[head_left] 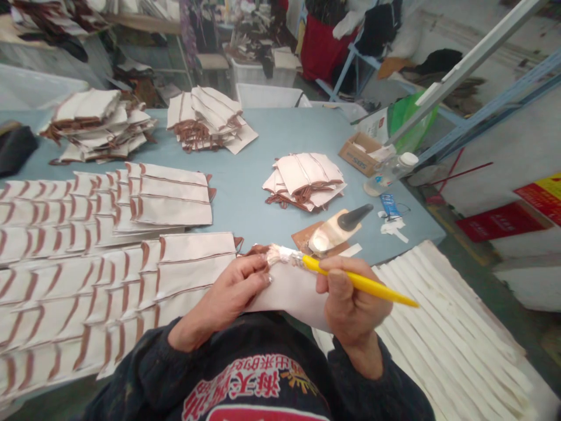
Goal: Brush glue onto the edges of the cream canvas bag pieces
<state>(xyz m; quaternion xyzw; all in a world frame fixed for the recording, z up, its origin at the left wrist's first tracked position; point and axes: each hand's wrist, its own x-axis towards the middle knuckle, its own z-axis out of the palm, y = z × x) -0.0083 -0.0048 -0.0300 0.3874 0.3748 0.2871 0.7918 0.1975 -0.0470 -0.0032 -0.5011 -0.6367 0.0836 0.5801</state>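
Note:
My right hand grips a brush by its yellow handle, with the bristle end pointing left. The pale bristles touch or lie right at the top edge of a white panel in front of my body. My left hand is closed on the panel's left side, thumb and fingers pinching beside the bristles. A bit of brown material shows just behind those fingertips. Beyond the brush, a cut-open whitish container with a dark tapered end rests on a brown piece.
Overlapping rows of brown-edged white panels cover the table's left. Bundled stacks stand farther back. To the right are a clear jar, a small cardboard box and long white strips. A slanted metal bar crosses the upper right.

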